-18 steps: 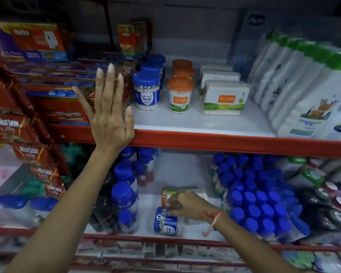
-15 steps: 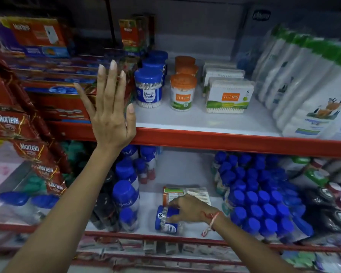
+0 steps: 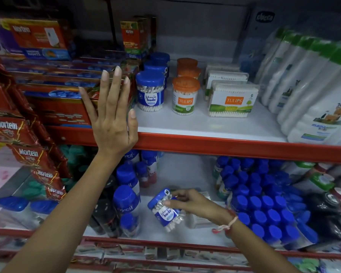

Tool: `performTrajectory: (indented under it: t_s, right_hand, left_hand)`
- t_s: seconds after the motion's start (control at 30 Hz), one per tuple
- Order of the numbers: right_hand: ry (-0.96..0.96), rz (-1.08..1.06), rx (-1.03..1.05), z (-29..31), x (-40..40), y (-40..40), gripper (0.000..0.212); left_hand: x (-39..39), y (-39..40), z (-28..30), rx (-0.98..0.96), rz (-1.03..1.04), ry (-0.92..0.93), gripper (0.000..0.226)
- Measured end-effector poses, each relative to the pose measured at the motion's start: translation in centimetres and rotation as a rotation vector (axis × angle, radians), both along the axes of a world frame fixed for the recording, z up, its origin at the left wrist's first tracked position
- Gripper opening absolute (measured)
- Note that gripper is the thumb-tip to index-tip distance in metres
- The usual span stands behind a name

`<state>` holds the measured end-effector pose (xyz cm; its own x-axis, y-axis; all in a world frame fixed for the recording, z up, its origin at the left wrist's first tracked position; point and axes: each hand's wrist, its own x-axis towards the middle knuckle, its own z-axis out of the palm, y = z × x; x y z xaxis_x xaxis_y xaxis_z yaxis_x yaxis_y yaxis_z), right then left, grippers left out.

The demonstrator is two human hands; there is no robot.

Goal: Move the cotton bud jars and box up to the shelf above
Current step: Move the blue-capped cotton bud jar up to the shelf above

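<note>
My right hand grips a blue-lidded cotton bud jar, tilted and lifted off the lower shelf. A flat cotton bud box lies partly hidden under that hand. On the upper shelf stand blue-lidded bud jars, orange-lidded Tulips jars and white Tulips boxes. My left hand rests flat, fingers spread, against the red boxes at the upper shelf's red front edge.
Red Mortein boxes and hanging Mortein packets fill the left. White bottles crowd the upper right. Blue-capped bottles pack the lower right and blue-capped bottles stand left of the held jar.
My right hand has closed on the lying blue-lidded jar and lifted it, tilting it up off the lower shelf. My left hand has stayed in place.
</note>
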<state>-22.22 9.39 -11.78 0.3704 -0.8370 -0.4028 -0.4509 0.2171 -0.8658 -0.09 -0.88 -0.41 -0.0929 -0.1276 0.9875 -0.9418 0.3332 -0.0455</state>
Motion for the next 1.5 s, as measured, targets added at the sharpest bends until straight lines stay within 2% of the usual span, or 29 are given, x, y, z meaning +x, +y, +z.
performTrajectory:
  t_s: [0.1,0.2,0.27,0.53,0.6,0.7,0.83,0.9,0.97,1.07,1.13,1.23,1.4,1.5]
  right_hand:
    - [-0.124,-0.032,0.033,3.7,0.1,0.8,0.04]
    - [-0.232,-0.075,0.002,6.6,0.4,1.2,0.047]
    - [-0.291,-0.098,-0.007,7.7,0.6,1.2,0.052]
    - [-0.381,-0.148,-0.036,9.6,0.8,1.9,0.039]
    - [-0.426,-0.154,-0.061,10.4,0.8,2.1,0.044]
    - [-0.486,-0.154,-0.136,12.1,0.9,1.9,0.058]
    - [-0.551,-0.184,-0.298,15.6,1.7,1.4,0.04]
    - [-0.568,-0.251,-0.413,17.0,2.7,0.6,0.045]
    - [-0.514,-0.358,-0.581,18.0,4.0,-0.7,0.052]
    - [-0.246,-0.551,-0.867,18.3,6.0,-2.9,0.063]
    - [-0.077,-0.646,-0.964,17.9,7.0,-4.4,0.072]
    - [0.029,-0.695,-1.023,17.3,8.1,-6.1,0.073]
    - [0.152,-0.646,-1.066,15.9,8.7,-7.8,0.067]
    - [0.16,-0.624,-1.062,15.2,8.4,-8.4,0.073]
  left_hand:
    - [0.1,0.0,-0.1,0.005,-0.002,-0.008,0.05]
    - [0.1,0.0,0.0,0.001,0.0,-0.005,0.05]
    - [0.0,0.1,0.0,0.0,-0.008,-0.008,0.05]
    - [0.1,0.2,0.0,0.03,-0.019,-0.025,0.05]
    - [0.1,0.3,0.0,0.032,-0.02,-0.025,0.05]
    - [0.1,0.4,-0.1,0.041,-0.03,-0.02,0.049]
    - [0.0,0.6,-0.3,0.038,-0.04,-0.013,0.049]
    - [0.0,0.6,-0.4,0.02,-0.038,0.023,0.052]
    - [0.0,0.6,-0.3,0.01,-0.03,0.113,0.06]
    - [0.0,0.5,0.0,0.035,-0.034,0.213,0.066]
    - [0.0,0.5,0.0,0.059,-0.047,0.204,0.064]
    - [0.0,0.5,0.1,0.076,-0.058,0.183,0.06]
    - [0.0,0.6,0.1,0.094,-0.064,0.173,0.055]
    - [0.1,0.6,0.0,0.092,-0.058,0.163,0.054]
